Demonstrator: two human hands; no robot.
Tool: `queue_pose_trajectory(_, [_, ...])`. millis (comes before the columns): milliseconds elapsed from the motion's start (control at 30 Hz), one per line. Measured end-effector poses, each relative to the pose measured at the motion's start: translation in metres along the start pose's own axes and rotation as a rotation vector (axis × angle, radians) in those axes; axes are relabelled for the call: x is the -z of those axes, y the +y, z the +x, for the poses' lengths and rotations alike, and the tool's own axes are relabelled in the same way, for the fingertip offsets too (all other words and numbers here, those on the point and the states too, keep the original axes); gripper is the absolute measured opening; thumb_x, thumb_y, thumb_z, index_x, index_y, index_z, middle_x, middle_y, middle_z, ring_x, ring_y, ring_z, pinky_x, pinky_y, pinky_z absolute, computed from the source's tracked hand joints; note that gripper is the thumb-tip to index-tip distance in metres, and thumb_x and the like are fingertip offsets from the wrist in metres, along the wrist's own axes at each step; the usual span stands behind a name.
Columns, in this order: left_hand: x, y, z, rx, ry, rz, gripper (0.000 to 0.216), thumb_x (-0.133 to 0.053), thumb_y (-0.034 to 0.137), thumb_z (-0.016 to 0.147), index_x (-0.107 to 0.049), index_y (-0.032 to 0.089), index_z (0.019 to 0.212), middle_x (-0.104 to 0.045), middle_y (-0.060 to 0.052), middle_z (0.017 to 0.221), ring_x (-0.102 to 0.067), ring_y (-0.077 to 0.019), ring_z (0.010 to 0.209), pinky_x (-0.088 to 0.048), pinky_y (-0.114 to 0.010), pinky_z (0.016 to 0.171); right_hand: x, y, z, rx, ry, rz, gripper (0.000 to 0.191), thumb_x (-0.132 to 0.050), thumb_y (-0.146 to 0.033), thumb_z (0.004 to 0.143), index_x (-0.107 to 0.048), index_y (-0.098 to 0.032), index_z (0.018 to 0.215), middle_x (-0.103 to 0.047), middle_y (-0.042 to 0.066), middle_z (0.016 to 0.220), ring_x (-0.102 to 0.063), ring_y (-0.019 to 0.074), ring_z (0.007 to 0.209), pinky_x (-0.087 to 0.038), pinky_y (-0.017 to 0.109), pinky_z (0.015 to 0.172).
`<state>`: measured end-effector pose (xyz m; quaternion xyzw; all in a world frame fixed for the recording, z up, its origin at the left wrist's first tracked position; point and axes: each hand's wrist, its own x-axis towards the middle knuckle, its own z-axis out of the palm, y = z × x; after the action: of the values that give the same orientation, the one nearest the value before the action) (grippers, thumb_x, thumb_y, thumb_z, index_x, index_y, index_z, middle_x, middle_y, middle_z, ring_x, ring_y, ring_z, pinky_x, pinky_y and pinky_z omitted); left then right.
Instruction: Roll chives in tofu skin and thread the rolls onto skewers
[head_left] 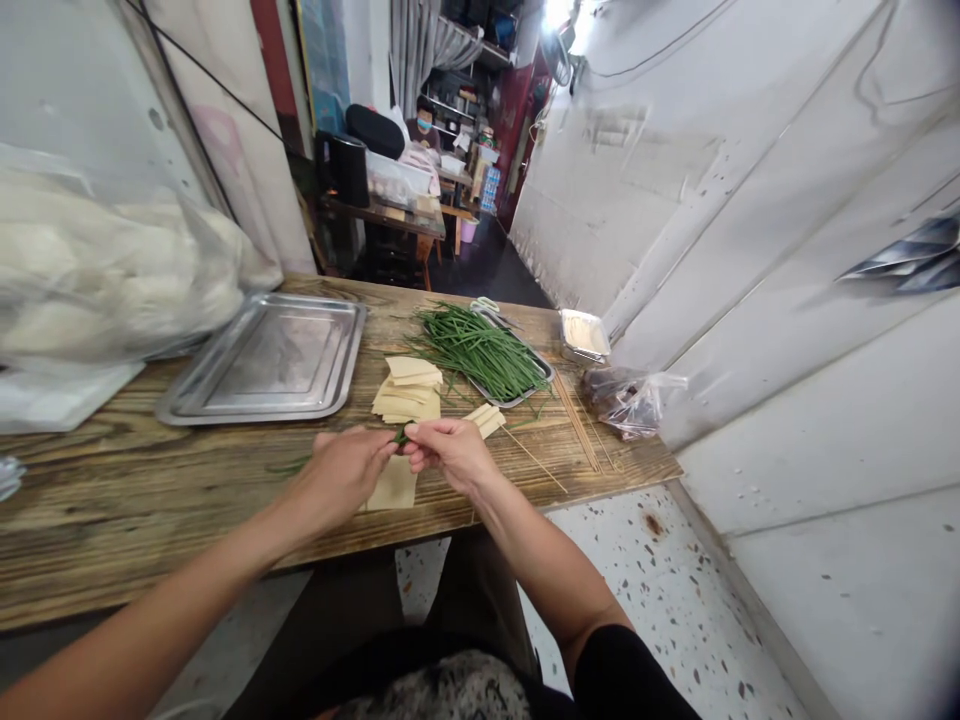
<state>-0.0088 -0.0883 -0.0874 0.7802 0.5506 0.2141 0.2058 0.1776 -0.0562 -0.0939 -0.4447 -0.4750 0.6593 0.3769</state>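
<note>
My left hand (346, 470) and my right hand (450, 450) meet over a wooden table (150, 500), both pinched on a small bunch of green chive stalks (401, 437). The stalks trail to the left past my left hand. Under my hands lies a beige tofu-skin sheet (394, 485). Behind them is a stack of more tofu-skin sheets (409, 388) and a small folded pile (486, 418). A metal tray (547, 372) heaped with chives (480, 350) sits farther back.
An empty steel tray (262, 360) lies to the left, beside a large plastic bag (97, 270) of pale goods. Bamboo skewers (577, 425), a plastic bag (626, 400) and a small container (583, 335) sit at the right, by the wall. A person sits far back.
</note>
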Motion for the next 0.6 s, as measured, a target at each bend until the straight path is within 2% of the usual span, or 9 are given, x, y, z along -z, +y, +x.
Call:
queue_pose_trajectory(33, [0.002, -0.003, 0.001, 0.011, -0.033, -0.014, 0.046, -0.036, 0.051, 0.094, -0.072, 0.024, 0.087, -0.079, -0.011, 0.089, -0.071, -0.0325, 0.088, -0.051, -0.043, 0.082, 0.003, -0.005, -0.003, 0.071, 0.020, -0.169, 0.034, -0.085, -0.048, 0.086, -0.077, -0.015, 0.081, -0.075, 0.003, 0.072, -0.069, 0.0156, 0.064, -0.062, 0.032, 0.070])
queue_pose_trajectory(100, [0.008, -0.007, 0.004, 0.026, -0.115, -0.068, 0.047, -0.037, 0.054, 0.093, -0.073, 0.024, 0.089, -0.080, -0.010, 0.091, -0.073, -0.0314, 0.087, -0.052, -0.041, 0.081, 0.007, -0.018, -0.009, 0.325, 0.021, -0.589, 0.023, -0.084, -0.037, 0.090, -0.079, -0.016, 0.097, -0.081, 0.007, 0.093, -0.075, 0.0211, 0.090, -0.060, 0.037, 0.090])
queue_pose_trajectory(167, [0.015, -0.008, 0.008, 0.006, -0.189, -0.138, 0.047, -0.040, 0.058, 0.090, -0.070, 0.023, 0.084, -0.079, -0.008, 0.087, -0.072, -0.0291, 0.083, -0.053, -0.038, 0.079, 0.007, -0.032, -0.016, 0.608, -0.076, -1.008, 0.024, -0.085, -0.028, 0.092, -0.077, -0.019, 0.113, -0.081, 0.009, 0.113, -0.070, 0.0233, 0.114, -0.050, 0.041, 0.111])
queue_pose_trajectory(233, [0.023, -0.006, 0.012, -0.040, -0.236, -0.218, 0.044, -0.045, 0.060, 0.088, -0.068, 0.023, 0.080, -0.078, -0.005, 0.083, -0.069, -0.0263, 0.080, -0.053, -0.035, 0.078, 0.003, -0.040, -0.020, 0.761, -0.215, -1.337, 0.020, -0.078, -0.026, 0.098, -0.075, -0.018, 0.117, -0.080, 0.010, 0.114, -0.068, 0.0229, 0.117, -0.041, 0.043, 0.118])
queue_pose_trajectory(300, [0.030, -0.003, 0.015, -0.064, -0.284, -0.305, 0.042, -0.051, 0.060, 0.086, -0.070, 0.023, 0.079, -0.076, -0.003, 0.082, -0.067, -0.0243, 0.079, -0.053, -0.032, 0.076, -0.002, -0.043, -0.019, 0.784, -0.285, -1.543, 0.013, -0.067, -0.026, 0.106, -0.075, -0.016, 0.110, -0.079, 0.010, 0.102, -0.069, 0.0221, 0.103, -0.043, 0.041, 0.111])
queue_pose_trajectory(433, [0.036, -0.006, 0.014, -0.014, -0.340, -0.424, 0.040, -0.062, 0.063, 0.080, -0.072, 0.025, 0.075, -0.072, -0.002, 0.074, -0.063, -0.0233, 0.072, -0.051, -0.029, 0.067, -0.003, -0.039, -0.015, 0.729, -0.367, -1.609, 0.011, -0.069, -0.020, 0.103, -0.077, -0.015, 0.099, -0.078, 0.009, 0.093, -0.068, 0.0218, 0.089, -0.047, 0.034, 0.087])
queue_pose_trajectory(600, [0.034, -0.018, 0.008, 0.072, -0.222, -0.455, 0.050, -0.069, 0.073, 0.073, -0.064, 0.026, 0.060, -0.062, -0.001, 0.059, -0.057, -0.0214, 0.062, -0.048, -0.029, 0.061, 0.008, -0.034, -0.016, 0.681, -0.203, -1.425, 0.019, -0.065, -0.022, 0.106, -0.079, -0.016, 0.094, -0.077, 0.008, 0.088, -0.068, 0.0200, 0.086, -0.046, 0.030, 0.082])
